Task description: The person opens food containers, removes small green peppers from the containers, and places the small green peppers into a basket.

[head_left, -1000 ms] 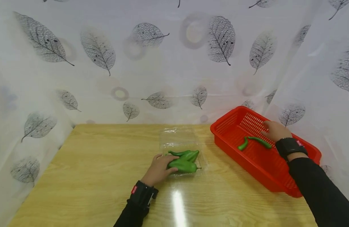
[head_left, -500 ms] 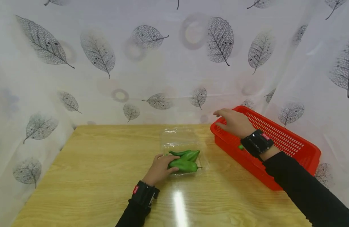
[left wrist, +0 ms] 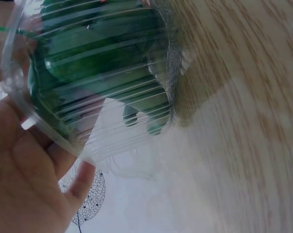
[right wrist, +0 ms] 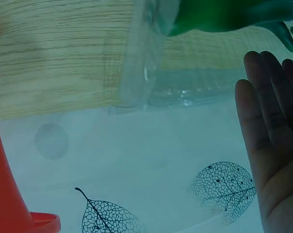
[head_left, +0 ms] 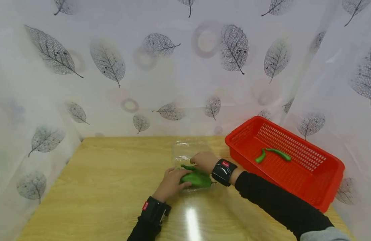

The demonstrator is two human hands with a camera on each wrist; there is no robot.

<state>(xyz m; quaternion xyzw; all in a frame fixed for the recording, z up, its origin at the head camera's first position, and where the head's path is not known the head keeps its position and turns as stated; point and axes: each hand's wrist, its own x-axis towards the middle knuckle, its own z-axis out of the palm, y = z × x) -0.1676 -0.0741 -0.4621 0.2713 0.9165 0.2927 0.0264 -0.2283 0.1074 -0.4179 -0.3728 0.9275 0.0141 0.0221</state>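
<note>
Green peppers lie in a hinged clear plastic box with its lid folded back. A large pepper is nearest the front, and a thin green chilli lies behind it. My left hand grips the box's left side, its thumb reaching over the large pepper; the left wrist view shows the ribbed plastic against the fingers. Over the back right of the box is my right hand, hiding part of the peppers. In the right wrist view, that hand has straight fingers beside a green pepper, holding nothing.
A red slotted basket stands at the right of the wooden table. Inside it lie a short curved chilli and a longer chilli. A leaf-patterned white sheet hangs behind and at the sides.
From above the red basket, my right hand has swung left to the peppers in the plastic box. My left hand has stayed at the box.
</note>
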